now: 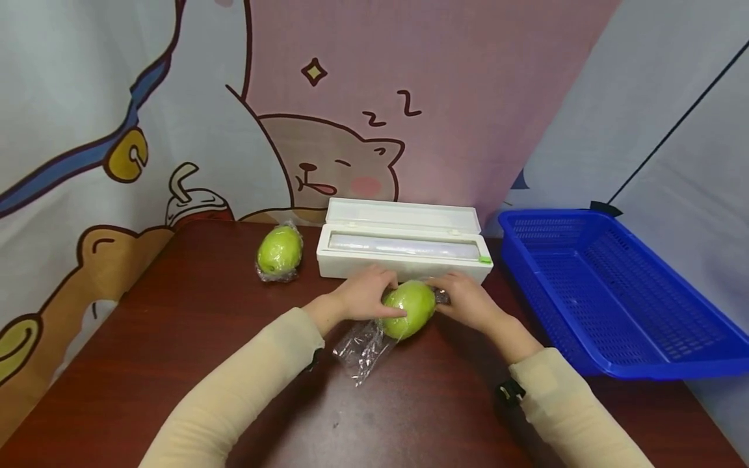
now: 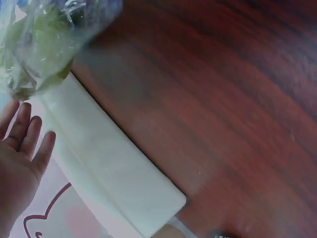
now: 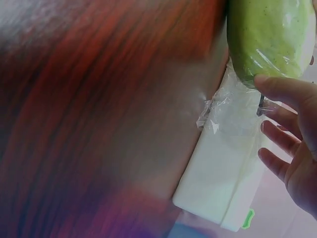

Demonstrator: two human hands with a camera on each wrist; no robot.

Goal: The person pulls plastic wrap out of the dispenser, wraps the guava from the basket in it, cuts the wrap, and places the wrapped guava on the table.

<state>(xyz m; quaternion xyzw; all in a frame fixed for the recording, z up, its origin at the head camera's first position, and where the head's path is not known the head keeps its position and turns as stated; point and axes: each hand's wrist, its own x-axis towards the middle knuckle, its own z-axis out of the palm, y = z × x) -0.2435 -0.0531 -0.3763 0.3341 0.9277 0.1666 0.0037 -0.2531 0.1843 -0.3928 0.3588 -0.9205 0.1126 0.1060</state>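
Note:
An oval green fruit with clear plastic wrap round it is held up off the table between both hands. My left hand grips its left side, thumb across the front and fingers behind. At the fruit's right end my right hand pinches gathered plastic wrap, the thumb right at the skin in the right wrist view. A loose tail of plastic wrap hangs below the left side. Just behind stands a white wrap dispenser, lid raised, with a roll of film inside.
Another wrapped green fruit lies on the dark red wooden table, left of the dispenser. A blue plastic basket stands at the right, close to my right forearm. Behind the table hangs a cartoon-printed cloth.

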